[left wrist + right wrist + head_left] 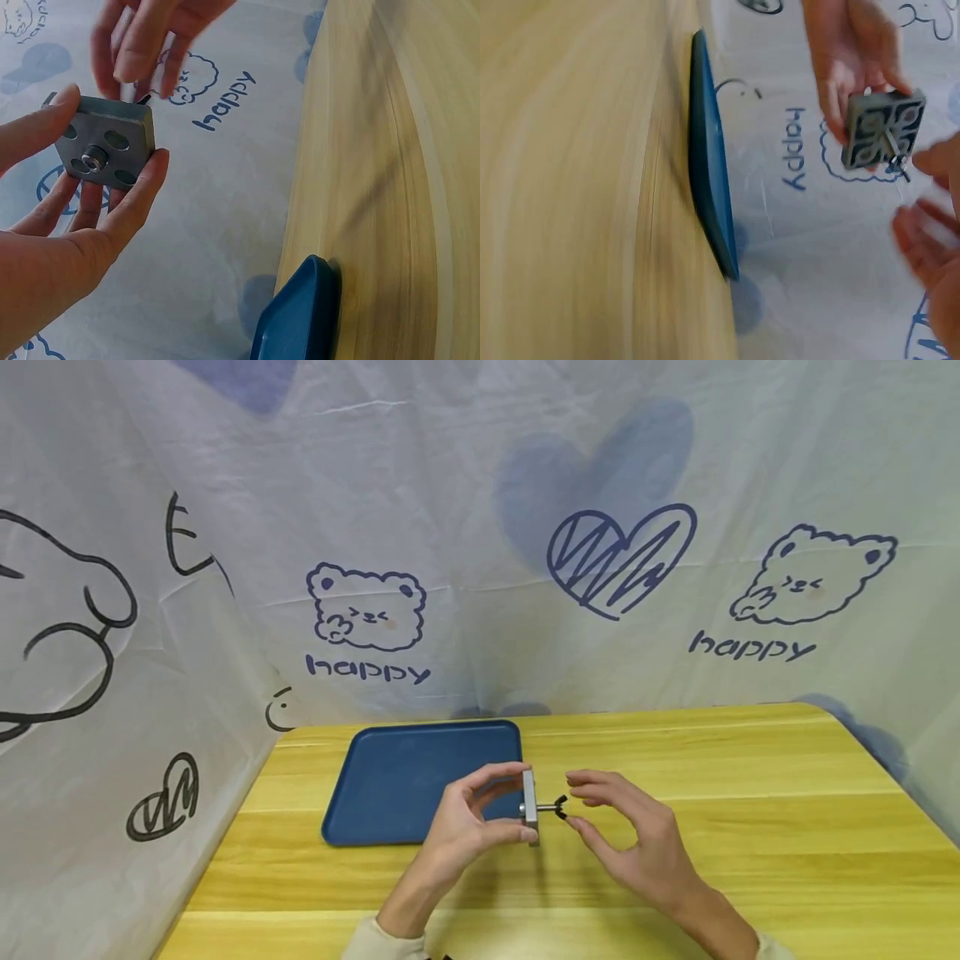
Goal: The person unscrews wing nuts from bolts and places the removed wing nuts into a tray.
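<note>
My left hand [467, 828] grips a square grey metal plate [530, 797] by its edges, thumb on one side and fingers on the other. The plate stands on edge above the table. A bolt [94, 157] passes through its middle, with round holes around it in the left wrist view. On the right, the bolt's shaft [546, 808] ends in a black wing nut [561, 807]. My right hand [637, 839] is beside the wing nut, thumb and fingers spread apart around it. The right wrist view shows the plate's recessed face [877, 127] and a gap between the right fingers and the nut.
A blue tray [397, 785] lies on the wooden table [750, 793], behind and left of the hands. A pale cloth [480, 510] with printed bears and hearts hangs along the back and sides.
</note>
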`<action>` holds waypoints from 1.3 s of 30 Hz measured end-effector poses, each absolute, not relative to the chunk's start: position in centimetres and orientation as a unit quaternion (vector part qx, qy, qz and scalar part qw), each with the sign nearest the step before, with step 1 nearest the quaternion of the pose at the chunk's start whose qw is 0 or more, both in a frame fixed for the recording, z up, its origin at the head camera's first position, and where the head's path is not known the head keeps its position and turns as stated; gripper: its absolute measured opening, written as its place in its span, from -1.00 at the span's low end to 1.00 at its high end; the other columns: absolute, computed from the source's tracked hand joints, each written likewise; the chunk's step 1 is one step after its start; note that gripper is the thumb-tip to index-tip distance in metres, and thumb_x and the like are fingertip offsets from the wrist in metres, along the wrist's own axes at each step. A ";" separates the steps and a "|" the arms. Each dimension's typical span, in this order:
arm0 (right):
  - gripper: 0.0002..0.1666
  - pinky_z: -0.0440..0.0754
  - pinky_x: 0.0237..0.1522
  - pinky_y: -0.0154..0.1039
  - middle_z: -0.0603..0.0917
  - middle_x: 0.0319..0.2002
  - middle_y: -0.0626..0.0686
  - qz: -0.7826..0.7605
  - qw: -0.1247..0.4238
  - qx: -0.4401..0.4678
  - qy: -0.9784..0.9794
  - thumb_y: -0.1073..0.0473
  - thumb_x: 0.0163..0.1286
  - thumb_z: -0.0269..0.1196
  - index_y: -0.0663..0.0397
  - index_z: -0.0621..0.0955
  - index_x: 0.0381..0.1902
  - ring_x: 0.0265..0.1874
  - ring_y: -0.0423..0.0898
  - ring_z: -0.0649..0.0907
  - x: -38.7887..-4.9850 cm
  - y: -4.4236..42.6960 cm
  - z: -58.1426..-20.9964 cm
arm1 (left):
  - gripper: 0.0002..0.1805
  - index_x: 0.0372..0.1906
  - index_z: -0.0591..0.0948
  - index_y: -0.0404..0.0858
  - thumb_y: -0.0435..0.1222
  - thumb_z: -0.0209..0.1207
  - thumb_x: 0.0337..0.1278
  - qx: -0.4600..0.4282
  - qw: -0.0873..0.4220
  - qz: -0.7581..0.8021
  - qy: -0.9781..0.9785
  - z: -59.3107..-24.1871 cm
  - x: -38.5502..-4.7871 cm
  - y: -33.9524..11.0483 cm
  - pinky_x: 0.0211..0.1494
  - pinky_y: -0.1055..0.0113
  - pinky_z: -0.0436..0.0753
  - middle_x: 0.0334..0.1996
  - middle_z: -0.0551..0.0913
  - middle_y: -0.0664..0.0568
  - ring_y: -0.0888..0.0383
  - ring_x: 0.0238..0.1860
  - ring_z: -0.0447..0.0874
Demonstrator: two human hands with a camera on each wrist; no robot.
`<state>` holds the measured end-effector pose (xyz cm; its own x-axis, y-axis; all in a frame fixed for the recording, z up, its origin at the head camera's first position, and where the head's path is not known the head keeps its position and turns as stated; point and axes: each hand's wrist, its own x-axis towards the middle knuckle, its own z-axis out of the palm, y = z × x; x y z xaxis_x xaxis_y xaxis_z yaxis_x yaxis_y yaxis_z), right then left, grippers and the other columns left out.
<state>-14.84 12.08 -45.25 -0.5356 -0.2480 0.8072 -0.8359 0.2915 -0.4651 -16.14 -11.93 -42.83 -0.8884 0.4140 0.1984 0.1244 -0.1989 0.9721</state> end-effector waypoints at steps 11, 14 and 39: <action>-0.61 0.82 -0.10 -0.05 0.73 -0.10 0.24 0.691 -0.036 0.105 -0.715 0.07 0.56 0.25 0.36 0.62 0.03 -0.18 0.09 0.80 -14.8 12.5 -44.8 | -0.24 0.27 0.59 -0.32 -0.73 0.43 -0.18 0.245 0.084 0.725 0.638 -43.3 -16.2 -11.1 0.12 0.02 0.76 0.26 0.51 -0.22 -0.03 0.31 0.49; -0.54 0.81 -0.08 -0.01 0.73 -0.14 0.25 0.714 -0.096 0.091 -0.688 0.04 0.58 0.22 0.45 0.58 0.02 -0.18 0.09 0.80 -14.8 12.4 -44.8 | -0.24 0.26 0.59 -0.32 -0.73 0.43 -0.18 0.254 0.084 0.719 0.641 -43.4 -16.2 -10.9 0.13 0.01 0.75 0.26 0.51 -0.22 -0.05 0.32 0.49; -0.68 0.79 -0.01 -0.15 0.74 -0.07 0.21 0.674 -0.038 0.128 -0.727 0.16 0.41 0.40 0.30 0.66 -0.03 -0.09 0.02 0.77 -14.1 12.2 -44.2 | -0.26 0.30 0.58 -0.31 -0.64 0.48 -0.12 0.243 0.104 0.730 0.631 -43.3 -16.2 -11.2 0.16 0.00 0.73 0.27 0.52 -0.25 -0.07 0.32 0.50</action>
<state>-14.14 12.18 -44.19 -0.9644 -0.2373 0.1166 -0.1341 0.0591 -0.9892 -16.19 -11.16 -43.31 -0.8604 0.4583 0.2227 0.1538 -0.1831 0.9710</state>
